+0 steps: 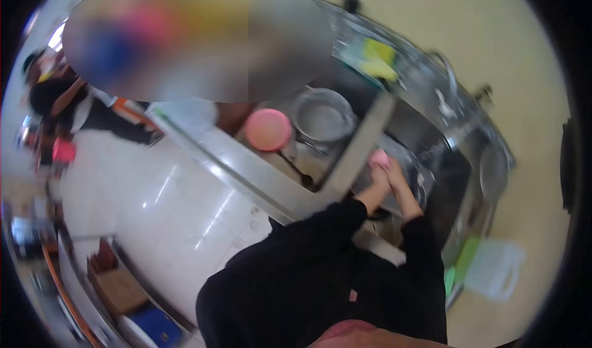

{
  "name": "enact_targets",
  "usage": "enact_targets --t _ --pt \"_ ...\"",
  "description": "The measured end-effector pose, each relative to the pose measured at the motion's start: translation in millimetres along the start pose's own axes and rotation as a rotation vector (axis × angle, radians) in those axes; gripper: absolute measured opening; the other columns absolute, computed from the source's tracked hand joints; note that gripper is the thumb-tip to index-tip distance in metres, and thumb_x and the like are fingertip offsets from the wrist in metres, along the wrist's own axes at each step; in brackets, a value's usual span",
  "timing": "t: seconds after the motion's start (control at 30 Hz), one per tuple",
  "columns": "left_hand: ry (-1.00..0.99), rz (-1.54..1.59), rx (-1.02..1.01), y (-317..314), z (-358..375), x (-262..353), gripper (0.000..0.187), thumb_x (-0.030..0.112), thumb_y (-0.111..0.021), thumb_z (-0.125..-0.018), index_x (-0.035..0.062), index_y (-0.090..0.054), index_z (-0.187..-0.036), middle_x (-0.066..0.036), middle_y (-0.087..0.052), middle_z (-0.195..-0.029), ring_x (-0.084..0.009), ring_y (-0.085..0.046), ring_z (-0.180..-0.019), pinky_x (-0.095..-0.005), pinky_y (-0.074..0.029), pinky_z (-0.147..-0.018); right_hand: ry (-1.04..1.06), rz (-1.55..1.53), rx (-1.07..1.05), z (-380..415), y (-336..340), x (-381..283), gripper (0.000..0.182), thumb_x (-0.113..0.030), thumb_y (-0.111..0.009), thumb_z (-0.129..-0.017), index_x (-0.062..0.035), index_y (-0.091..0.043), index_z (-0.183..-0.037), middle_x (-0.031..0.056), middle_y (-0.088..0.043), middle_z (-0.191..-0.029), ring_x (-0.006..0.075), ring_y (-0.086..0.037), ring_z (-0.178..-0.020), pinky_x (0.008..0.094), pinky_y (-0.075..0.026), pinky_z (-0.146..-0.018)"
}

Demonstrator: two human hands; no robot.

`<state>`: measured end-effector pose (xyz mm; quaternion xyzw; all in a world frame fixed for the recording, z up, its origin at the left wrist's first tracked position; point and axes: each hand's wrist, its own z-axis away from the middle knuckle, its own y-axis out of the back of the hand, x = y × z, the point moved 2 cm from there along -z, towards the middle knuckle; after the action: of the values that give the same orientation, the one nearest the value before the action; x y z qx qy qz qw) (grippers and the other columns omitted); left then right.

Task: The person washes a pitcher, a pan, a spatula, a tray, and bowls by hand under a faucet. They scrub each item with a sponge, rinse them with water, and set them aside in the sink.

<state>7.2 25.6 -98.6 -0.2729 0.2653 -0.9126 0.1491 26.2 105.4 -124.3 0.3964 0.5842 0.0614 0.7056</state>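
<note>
From my remote seat I see a small pink item (380, 157) over the right-hand basin of the sink (427, 123), just beyond the left hand (377, 176) and right hand (394, 173), which meet at its near side. It looks slightly closer to the left — blur hides its long axis. I can't tell whether either hand's fingers are clamped on it or merely touching.

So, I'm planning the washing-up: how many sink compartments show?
2: one compartment holds the pink bowl; the other compartment lies under the left hand and right hand. Blur may hide more.
</note>
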Motion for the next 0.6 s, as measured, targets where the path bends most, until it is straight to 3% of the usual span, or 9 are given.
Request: enact_targets --t 0.03,0.07,0.13,0.23,0.33,0.4,0.43,0.5,0.6 --pt "0.107 0.169 0.043 -3 -2 -6 0.039 0.033 -0.029 -0.091 0.0024 -0.053 -0.096 -0.011 -0.056 -0.092 -0.0243 -0.054 -0.086 -0.0370 -0.044 -0.078 -0.039 0.187 -0.028 10 21 -56 0.035 -0.034 -0.049 -0.085 -0.0009 -0.058 -0.087 0.0232 -0.059 -0.094 0.0400 -0.055 -0.088 0.0420 -0.044 -0.076" --pt "0.118 0.460 -0.004 -7 -6 -18 0.034 0.027 -0.032 -0.089 0.0012 -0.052 -0.099 -0.012 -0.055 -0.094 -0.0257 -0.055 -0.088 -0.0392 -0.045 -0.077 -0.264 0.382 -0.108 1 23 -58 0.039 -0.038 -0.048 -0.084 -0.0006 -0.057 -0.091 0.0242 -0.058 -0.094 0.0426 -0.054 -0.089 0.0448 -0.044 -0.076" --pt "-0.187 0.085 0.208 -12 11 -4 0.037 0.029 -0.031 -0.089 0.0007 -0.050 -0.103 -0.012 -0.055 -0.099 -0.0265 -0.055 -0.092 -0.0391 -0.045 -0.079 -0.342 0.452 -0.050 2 20 -51 0.042 -0.040 -0.045 -0.084 -0.0004 -0.058 -0.093 0.0247 -0.058 -0.095 0.0428 -0.054 -0.090 0.0471 -0.043 -0.076" --pt "-0.041 0.149 0.088 0 -10 -15 0.041 0.031 -0.027 -0.089 0.0015 -0.047 -0.110 -0.013 -0.053 -0.107 -0.0274 -0.054 -0.096 -0.0387 -0.044 -0.083 -0.257 0.140 0.071 10 7 -21 0.040 -0.039 -0.050 -0.081 -0.0024 -0.060 -0.091 0.0248 -0.059 -0.093 0.0421 -0.055 -0.089 0.0470 -0.043 -0.078" --pt "0.161 0.400 0.000 -14 36 -1 0.043 0.034 -0.025 -0.090 0.0034 -0.048 -0.110 -0.012 -0.053 -0.110 -0.0274 -0.054 -0.099 -0.0387 -0.044 -0.086 -0.235 0.365 -0.094 13 17 -49 0.036 -0.035 -0.056 -0.078 -0.0033 -0.058 -0.096 0.0248 -0.059 -0.093 0.0420 -0.055 -0.090 0.0474 -0.043 -0.077" --pt "0.195 0.399 -0.064 -15 30 1 0.053 0.045 -0.021 -0.090 0.0054 -0.044 -0.117 -0.014 -0.051 -0.114 -0.0285 -0.051 -0.104 -0.0400 -0.043 -0.087 -0.270 0.501 -0.218 15 34 -93 0.036 -0.030 -0.058 -0.077 -0.0036 -0.056 -0.101 0.0255 -0.058 -0.093 0.0421 -0.055 -0.090 0.0478 -0.043 -0.077" --pt "0.212 0.402 -0.095 -16 26 0 0.058 0.050 -0.020 -0.090 0.0065 -0.042 -0.120 -0.014 -0.050 -0.116 -0.0290 -0.049 -0.106 -0.0406 -0.042 -0.088 -0.215 0.464 -0.156 14 35 -88 0.035 -0.028 -0.057 -0.077 -0.0038 -0.055 -0.102 0.0254 -0.058 -0.093 0.0421 -0.054 -0.091 0.0480 -0.043 -0.077" --pt "0.224 0.386 -0.162 -12 30 -7 0.059 0.053 -0.022 -0.089 0.0069 -0.045 -0.117 -0.013 -0.052 -0.111 -0.0280 -0.048 -0.106 -0.0407 -0.041 -0.088 -0.111 0.387 -0.042 19 32 -77 0.033 -0.025 -0.056 -0.077 -0.0043 -0.054 -0.103 0.0253 -0.058 -0.094 0.0421 -0.054 -0.091 0.0484 -0.042 -0.077" --pt "0.187 0.383 -0.294 -18 29 4 0.054 0.052 -0.025 -0.090 0.0096 -0.048 -0.114 -0.010 -0.053 -0.111 -0.0252 -0.048 -0.107 -0.0393 -0.040 -0.090 -0.114 0.321 -0.066 25 32 -66 0.032 -0.023 -0.055 -0.077 -0.0043 -0.054 -0.104 0.0258 -0.057 -0.096 0.0423 -0.053 -0.092 0.0482 -0.042 -0.078"
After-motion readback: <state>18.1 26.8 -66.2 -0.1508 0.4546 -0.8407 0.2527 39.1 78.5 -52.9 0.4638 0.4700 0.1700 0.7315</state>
